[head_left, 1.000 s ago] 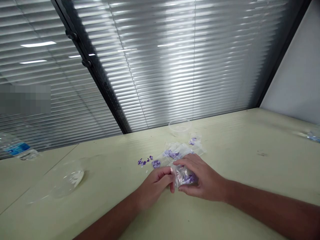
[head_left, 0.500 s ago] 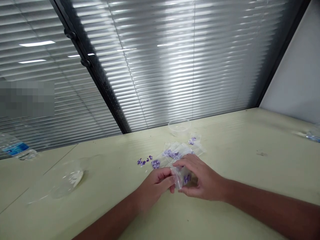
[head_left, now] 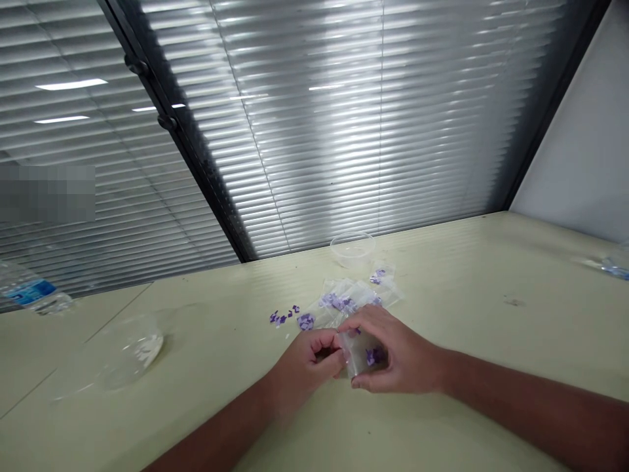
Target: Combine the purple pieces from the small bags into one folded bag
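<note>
Between my hands is a small clear plastic bag (head_left: 361,351) with purple paper bits inside. My left hand (head_left: 312,357) pinches its left edge between thumb and fingers. My right hand (head_left: 393,351) grips the bag by its top and bottom edges, with the thumb below and fingers above. Just beyond lie several more clear bags (head_left: 351,292) holding purple bits, overlapping in a pile. A loose heap of darker purple paper bits (head_left: 282,318) lies to their left on the table.
A round clear plastic bowl (head_left: 352,249) stands behind the bags. A clear plastic container (head_left: 130,354) lies on the table (head_left: 466,295) at the left. One water bottle (head_left: 37,292) is at the far left, another clear plastic item (head_left: 616,265) at the right edge. Window blinds rise behind.
The bag has turned slightly and looks spread flatter, with the purple bits sitting nearer my right palm. Both hands keep nearly the same place.
</note>
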`<state>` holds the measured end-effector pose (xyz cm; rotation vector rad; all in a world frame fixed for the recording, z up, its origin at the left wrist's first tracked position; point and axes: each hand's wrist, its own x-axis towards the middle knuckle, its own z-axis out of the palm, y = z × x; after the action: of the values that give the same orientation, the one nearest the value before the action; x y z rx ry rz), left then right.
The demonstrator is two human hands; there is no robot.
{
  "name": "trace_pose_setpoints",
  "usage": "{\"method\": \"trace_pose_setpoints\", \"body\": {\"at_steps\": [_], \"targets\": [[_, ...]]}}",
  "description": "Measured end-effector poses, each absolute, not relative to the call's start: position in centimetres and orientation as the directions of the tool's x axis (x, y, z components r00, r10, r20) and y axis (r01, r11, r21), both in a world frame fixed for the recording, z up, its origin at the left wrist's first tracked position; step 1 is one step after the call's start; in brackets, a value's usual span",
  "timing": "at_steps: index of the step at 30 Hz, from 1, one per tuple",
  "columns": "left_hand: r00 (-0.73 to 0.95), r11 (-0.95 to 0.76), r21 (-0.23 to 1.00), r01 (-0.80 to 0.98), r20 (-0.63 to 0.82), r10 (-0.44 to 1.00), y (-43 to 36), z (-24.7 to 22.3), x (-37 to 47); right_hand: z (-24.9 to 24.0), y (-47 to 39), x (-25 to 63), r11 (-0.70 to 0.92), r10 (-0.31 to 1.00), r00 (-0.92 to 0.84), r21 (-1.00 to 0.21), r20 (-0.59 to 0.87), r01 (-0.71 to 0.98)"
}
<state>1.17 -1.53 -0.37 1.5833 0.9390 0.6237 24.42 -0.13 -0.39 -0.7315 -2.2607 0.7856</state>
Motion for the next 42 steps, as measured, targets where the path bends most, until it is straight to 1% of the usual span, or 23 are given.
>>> {"method": "trace_pose_setpoints", "body": {"at_steps": [3,4,5,6,8,9,10,12,14,16,18,20,23,26,28,31,34,38,40,42], "targets": [[0.544,-0.061,0.964,0.257,-0.092,0.834,-1.8,-0.3,1.3,-0.4,-0.1,24.3,0.69,0.647,-0.654,-0.665,0.392,0.285],[0.534,-0.092,0.956,0.28,-0.075,0.842,-1.9,-0.2,1.3,-0.5,-0.1,24.3,0.693,0.65,-0.647,-0.66,0.398,0.29],[0.505,-0.149,0.938,0.313,-0.031,0.862,-1.9,-0.1,1.2,-0.5,-0.1,24.3,0.696,0.654,-0.637,-0.654,0.408,0.296],[0.462,-0.234,0.904,0.358,0.046,0.886,-1.9,0.0,1.1,-0.6,0.0,24.3,0.701,0.657,-0.624,-0.647,0.422,0.301],[0.363,-0.422,0.766,0.485,0.262,0.894,-1.6,0.3,0.6,-0.9,0.0,24.3,0.713,0.66,-0.596,-0.631,0.457,0.306],[0.322,-0.485,0.672,0.559,0.363,0.874,-1.3,0.4,0.3,-0.9,0.1,24.3,0.719,0.66,-0.582,-0.624,0.475,0.307],[0.297,-0.514,0.584,0.628,0.431,0.852,-0.9,0.4,-0.1,-1.0,0.2,24.3,0.725,0.659,-0.57,-0.617,0.491,0.307],[0.271,-0.485,0.467,0.739,0.453,0.849,0.1,0.3,-1.0,-1.1,0.3,24.3,0.736,0.654,-0.554,-0.602,0.515,0.31],[0.246,-0.415,0.42,0.807,0.401,0.883,1.1,-0.1,-1.8,-1.1,0.3,24.3,0.745,0.649,-0.542,-0.588,0.533,0.314],[0.233,-0.369,0.405,0.836,0.346,0.909,1.7,-0.5,-2.2,-1.1,0.3,24.3,0.747,0.65,-0.537,-0.583,0.538,0.32],[0.259,-0.38,0.408,0.83,0.32,0.911,1.8,-0.8,-2.1,-1.1,0.3,24.3,0.741,0.657,-0.534,-0.588,0.532,0.325],[0.325,-0.442,0.431,0.787,0.321,0.89,1.6,-0.9,-1.9,-1.0,0.2,24.3,0.732,0.664,-0.536,-0.597,0.52,0.328],[0.397,-0.539,0.459,0.706,0.373,0.838,1.3,-0.7,-2.1,-1.0,0.2,24.3,0.716,0.678,-0.539,-0.616,0.5,0.329],[0.443,-0.605,0.432,0.669,0.421,0.791,2.3,-0.6,-3.9,-1.0,0.2,24.4,0.708,0.684,-0.541,-0.627,0.49,0.327],[0.496,-0.638,0.411,0.652,0.406,0.768,3.6,-0.8,-6.1,-1.0,0.2,24.3,0.707,0.683,-0.545,-0.629,0.486,0.325],[0.548,-0.641,0.449,0.623,0.334,0.767,5.6,-1.3,-9.2,-1.1,0.2,24.3,0.703,0.684,-0.552,-0.633,0.476,0.325],[0.558,-0.627,0.49,0.606,0.3,0.774,6.6,-1.5,-10.5,-1.1,0.3,24.2,0.704,0.682,-0.555,-0.634,0.476,0.321],[0.582,-0.639,0.468,0.611,0.282,0.763,5.9,-1.0,-9.7,-1.0,0.3,24.1,0.715,0.67,-0.559,-0.625,0.488,0.312],[0.536,-0.595,0.487,0.639,0.272,0.799,5.4,-0.7,-9.2,-0.9,0.3,24.1,0.716,0.67,-0.56,-0.625,0.487,0.312],[0.452,-0.516,0.521,0.68,0.257,0.854,5.1,-0.5,-8.9,-1.0,0.2,24.1,0.717,0.668,-0.56,-0.625,0.49,0.309]]}}
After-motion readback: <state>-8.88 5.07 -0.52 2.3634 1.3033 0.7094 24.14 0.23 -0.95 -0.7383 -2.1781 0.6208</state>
